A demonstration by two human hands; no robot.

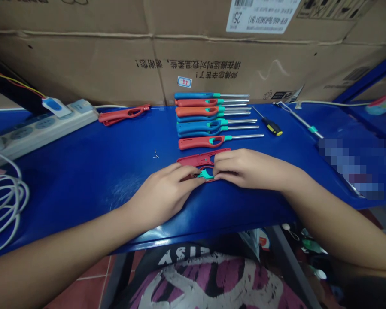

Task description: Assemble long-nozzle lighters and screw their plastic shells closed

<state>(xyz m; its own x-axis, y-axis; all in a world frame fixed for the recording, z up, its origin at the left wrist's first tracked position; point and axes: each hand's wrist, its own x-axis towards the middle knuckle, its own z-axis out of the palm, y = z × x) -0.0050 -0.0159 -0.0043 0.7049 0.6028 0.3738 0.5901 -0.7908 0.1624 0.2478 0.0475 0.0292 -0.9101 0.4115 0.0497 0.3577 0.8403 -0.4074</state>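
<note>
On the blue tabletop, a red lighter casing half (208, 180) lies between my two hands, largely covered by fingers. A green trigger (206, 173) sits in it. My left hand (165, 189) grips the left end, thumb and fingertips close to the trigger. My right hand (244, 168) has its fingers pinched at the right end, beside the trigger. Just behind lies another red casing half (194, 160), its right part hidden behind my right hand. Further back, several long-tube lighters form a row, the nearest a red lighter (201, 142).
Small screws (156, 156) lie left of the casings. A black-and-yellow screwdriver (272, 127) rests right of the lighters. More red casing pieces (125, 114) are at the back left, near a power strip (47, 128) and coiled white cable (6, 201). A cardboard box (115, 64) stands behind.
</note>
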